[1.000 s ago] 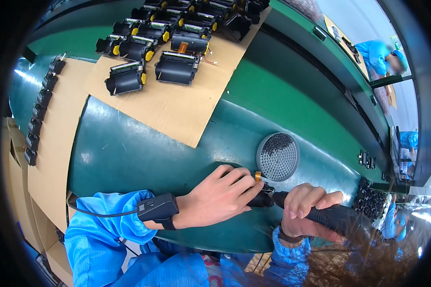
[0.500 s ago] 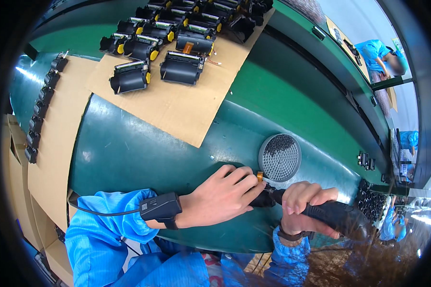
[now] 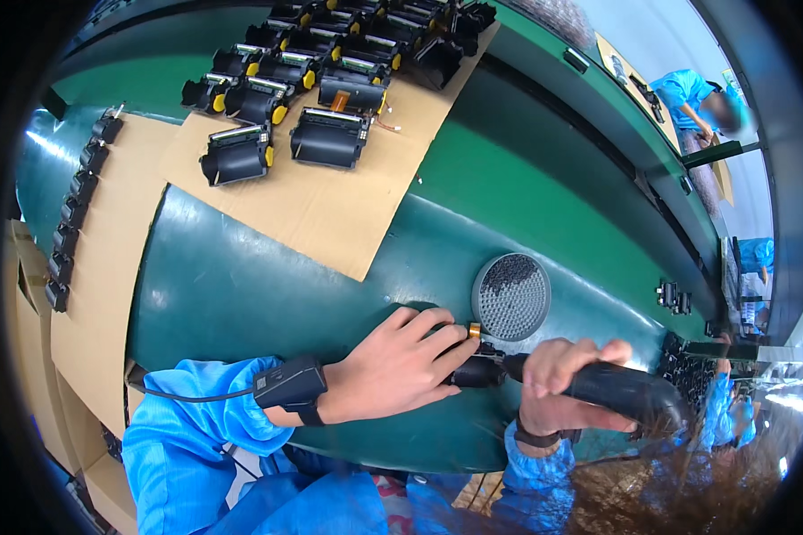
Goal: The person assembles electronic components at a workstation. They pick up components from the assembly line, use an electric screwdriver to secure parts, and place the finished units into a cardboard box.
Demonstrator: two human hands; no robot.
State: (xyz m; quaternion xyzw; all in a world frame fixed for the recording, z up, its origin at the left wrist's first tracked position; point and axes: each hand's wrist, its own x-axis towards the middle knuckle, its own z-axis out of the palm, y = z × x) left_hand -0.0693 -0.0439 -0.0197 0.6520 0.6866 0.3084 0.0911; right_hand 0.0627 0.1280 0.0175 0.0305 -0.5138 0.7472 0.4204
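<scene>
My left hand (image 3: 391, 364) holds a small black plastic part (image 3: 478, 371) down on the green worktop, its thumb and fingers closed on the part's left side. A short orange ribbon cable (image 3: 475, 330) sticks up by the fingertips. In my right hand (image 3: 546, 392) is a black power screwdriver (image 3: 629, 390), lying almost level with its front end pointing left. That end meets the part's right side; whether the tip touches a screw is too small to tell. Just beyond stands a round grey dish (image 3: 512, 336) with a dimpled floor, holding many small dark screws.
Several black printer-like units (image 3: 330, 138) with yellow knobs stand on cardboard (image 3: 330, 241) at the far left. Another cardboard sheet (image 3: 103, 241) bears a row of small black parts (image 3: 74, 212). Dark parts (image 3: 674, 298) lie at the right. A person (image 3: 687, 98) works beyond the partition.
The whole view has shifted slightly, moving the worktop things a little left. Both hands keep their grips, and the screwdriver's angle has altered slightly against the part.
</scene>
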